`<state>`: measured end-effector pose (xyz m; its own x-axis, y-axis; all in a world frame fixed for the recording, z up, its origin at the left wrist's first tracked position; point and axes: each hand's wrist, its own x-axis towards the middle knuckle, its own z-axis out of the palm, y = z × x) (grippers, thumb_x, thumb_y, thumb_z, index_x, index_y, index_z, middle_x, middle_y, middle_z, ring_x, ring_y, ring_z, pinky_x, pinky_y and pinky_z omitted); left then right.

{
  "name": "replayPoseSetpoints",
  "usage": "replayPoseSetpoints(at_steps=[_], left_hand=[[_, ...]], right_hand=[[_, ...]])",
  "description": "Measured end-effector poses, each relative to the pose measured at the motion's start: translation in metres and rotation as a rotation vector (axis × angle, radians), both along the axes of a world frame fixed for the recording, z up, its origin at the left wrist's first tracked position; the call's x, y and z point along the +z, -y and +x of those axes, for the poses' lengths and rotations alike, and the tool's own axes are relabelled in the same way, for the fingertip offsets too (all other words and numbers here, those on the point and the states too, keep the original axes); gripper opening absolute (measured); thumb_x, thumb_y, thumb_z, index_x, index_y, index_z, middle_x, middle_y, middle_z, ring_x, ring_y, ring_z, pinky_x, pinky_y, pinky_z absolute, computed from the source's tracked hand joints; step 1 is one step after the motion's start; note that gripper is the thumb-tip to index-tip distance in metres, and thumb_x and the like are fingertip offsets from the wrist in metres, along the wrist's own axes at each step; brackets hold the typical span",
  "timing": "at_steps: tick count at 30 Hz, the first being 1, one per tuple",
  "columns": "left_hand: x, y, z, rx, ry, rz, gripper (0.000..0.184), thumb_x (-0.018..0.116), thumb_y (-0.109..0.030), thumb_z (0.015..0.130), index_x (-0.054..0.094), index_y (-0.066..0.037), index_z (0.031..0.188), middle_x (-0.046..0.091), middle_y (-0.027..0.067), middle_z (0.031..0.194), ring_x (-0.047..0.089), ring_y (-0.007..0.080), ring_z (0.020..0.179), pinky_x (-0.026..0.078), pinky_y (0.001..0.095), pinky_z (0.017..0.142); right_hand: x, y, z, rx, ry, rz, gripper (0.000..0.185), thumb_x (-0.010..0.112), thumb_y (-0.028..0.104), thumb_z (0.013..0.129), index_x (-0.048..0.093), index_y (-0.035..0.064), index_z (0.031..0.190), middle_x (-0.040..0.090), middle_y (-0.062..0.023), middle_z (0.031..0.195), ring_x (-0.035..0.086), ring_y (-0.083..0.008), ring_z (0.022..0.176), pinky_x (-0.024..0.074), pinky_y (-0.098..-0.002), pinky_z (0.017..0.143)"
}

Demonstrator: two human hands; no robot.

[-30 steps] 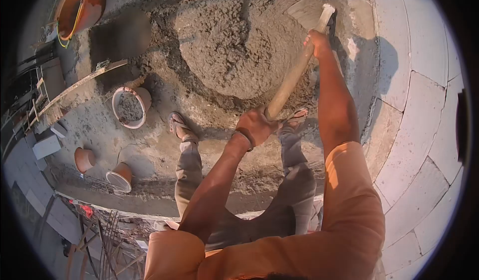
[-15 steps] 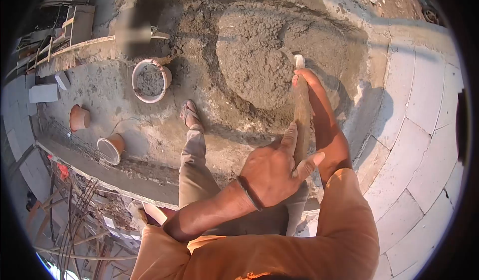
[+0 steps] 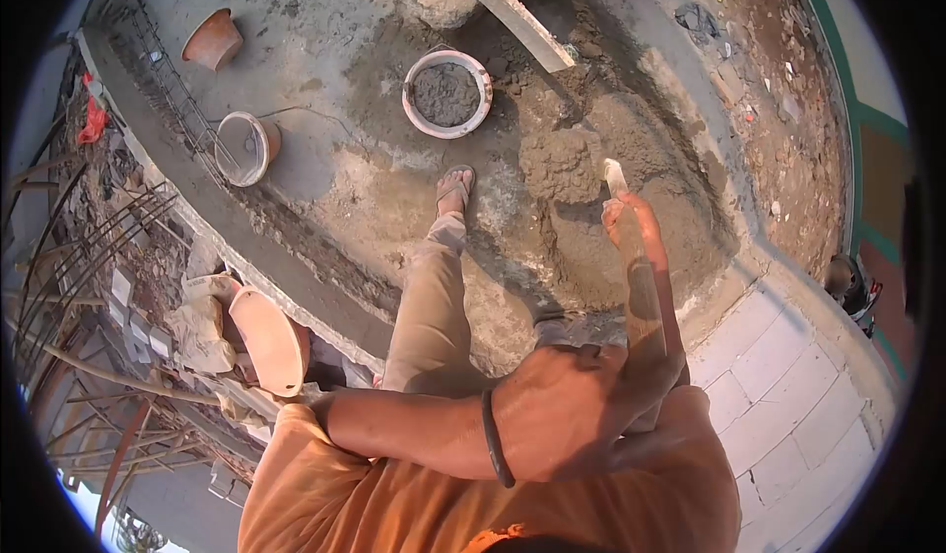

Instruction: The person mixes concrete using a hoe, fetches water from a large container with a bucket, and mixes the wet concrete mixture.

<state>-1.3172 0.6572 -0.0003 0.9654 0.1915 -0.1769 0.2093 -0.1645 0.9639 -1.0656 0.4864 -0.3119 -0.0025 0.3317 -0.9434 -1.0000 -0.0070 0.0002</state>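
Both my hands are on a wooden tool handle (image 3: 642,297) that slants away from my body over wet grey mortar (image 3: 660,198). My right hand (image 3: 633,220) grips it farther out, close to its pale sunlit stretch. Nearer my body, my left hand (image 3: 562,405), with a dark band at its wrist, is closed around the handle's lower part; most of its fingers are hidden. I cannot make out the tool's head. Left of the mortar stands a round bucket (image 3: 448,129) holding grey mix.
My sandalled foot (image 3: 454,190) is on the concrete beside the mortar. Two more buckets, one orange (image 3: 213,40) and one tilted (image 3: 246,149), are at the left. A board (image 3: 522,21) juts in at the top. A pale block wall (image 3: 788,376) flanks my right side.
My view has turned, so the bucket and foot appear farther right. My left hand has drawn in closer to my body, and the handle leans differently. Both hands keep hold of it.
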Motion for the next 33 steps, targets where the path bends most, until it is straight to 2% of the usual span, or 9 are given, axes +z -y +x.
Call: replayPoseSetpoints(at_steps=[4,6,8,10,13,20,26,31,33], left_hand=[[0.005,-0.079,-0.131,0.02,-0.168,0.065,0.066,0.075,-0.023,0.072,0.053,-0.013,0.133,0.062,0.0121,0.085,0.064,0.0283,0.066,0.054,0.0377,0.061],[-0.021,-0.092,-0.221,0.184,-0.563,-0.1,0.069,0.072,-0.012,0.074,0.048,-0.013,0.138,0.065,0.0174,0.105,0.065,0.0344,0.086,0.056,0.0379,0.075],[-0.106,-0.078,-0.316,0.207,-0.927,0.147,0.064,0.072,-0.007,0.074,0.052,-0.013,0.135,0.061,0.0181,0.12,0.063,0.033,0.1,0.051,0.0368,0.088],[-0.176,-0.07,-0.372,0.238,-1.041,0.235,0.059,0.072,-0.004,0.074,0.056,-0.014,0.13,0.061,0.0166,0.121,0.062,0.0325,0.104,0.049,0.0368,0.093],[-0.255,-0.064,-0.421,0.499,-1.062,0.304,0.053,0.068,0.001,0.075,0.061,-0.014,0.125,0.062,0.0146,0.121,0.06,0.0326,0.108,0.049,0.037,0.094],[-0.265,-0.016,-0.35,0.268,-0.888,0.468,0.05,0.071,-0.003,0.066,0.068,-0.013,0.115,0.065,0.0108,0.117,0.061,0.0316,0.107,0.047,0.0386,0.097],[-0.176,0.017,-0.143,-0.135,-0.372,0.392,0.05,0.076,-0.019,0.072,0.065,-0.01,0.12,0.064,0.0136,0.115,0.06,0.0322,0.098,0.046,0.0403,0.087],[-0.139,0.099,-0.017,-0.336,0.068,0.127,0.061,0.073,-0.028,0.081,0.051,-0.009,0.134,0.06,0.0175,0.12,0.056,0.0377,0.108,0.044,0.0432,0.092],[-0.134,0.125,-0.001,-0.347,0.097,0.081,0.066,0.071,-0.03,0.082,0.045,-0.009,0.139,0.059,0.0192,0.121,0.054,0.0402,0.111,0.043,0.0438,0.096]], right_hand=[[0.008,-0.119,-0.127,-0.069,0.224,-0.165,0.013,0.06,0.01,0.086,0.048,0.0052,0.087,0.051,-0.0048,0.07,0.052,-0.0161,0.056,0.0484,-0.032,0.052],[-0.004,-0.17,-0.205,-0.042,0.353,-0.209,0.012,0.06,0.008,0.086,0.049,0.0036,0.088,0.052,-0.0062,0.075,0.053,-0.018,0.06,0.0495,-0.0344,0.056],[-0.087,-0.186,-0.273,-0.077,0.261,-0.046,0.019,0.061,0.001,0.083,0.046,0.0031,0.094,0.052,-0.0071,0.079,0.053,-0.0194,0.062,0.051,-0.0363,0.06],[-0.101,-0.209,-0.308,-0.098,0.195,-0.129,0.017,0.061,-0.003,0.08,0.049,0.0047,0.09,0.052,-0.0083,0.078,0.055,-0.0234,0.069,0.0514,-0.0439,0.074],[-0.076,-0.2,-0.308,-0.08,0.199,0.193,0.04,0.061,-0.006,0.078,0.038,0.0048,0.109,0.051,-0.0082,0.084,0.056,-0.0241,0.07,0.0506,-0.0463,0.074],[-0.027,-0.06,-0.233,-0.335,0.247,-0.064,0.016,0.061,0.011,0.072,0.048,0.0076,0.081,0.048,-0.0061,0.078,0.05,-0.0229,0.069,0.047,-0.0409,0.076],[-0.04,0.104,-0.099,-0.688,0.476,-0.218,0.016,0.062,0.013,0.074,0.046,0.0106,0.077,0.045,-0.0026,0.072,0.047,-0.018,0.061,0.0445,-0.0324,0.058],[-0.018,0.197,-0.055,-0.605,0.522,-0.349,0.016,0.061,0.01,0.081,0.053,0.001,0.092,0.059,-0.0107,0.084,0.06,-0.0201,0.073,0.054,-0.0317,0.066],[-0.039,0.268,-0.031,-0.535,0.316,-0.126,0.026,0.061,0.009,0.084,0.049,-0.0038,0.103,0.058,-0.018,0.095,0.061,-0.0236,0.08,0.0556,-0.0314,0.066]])
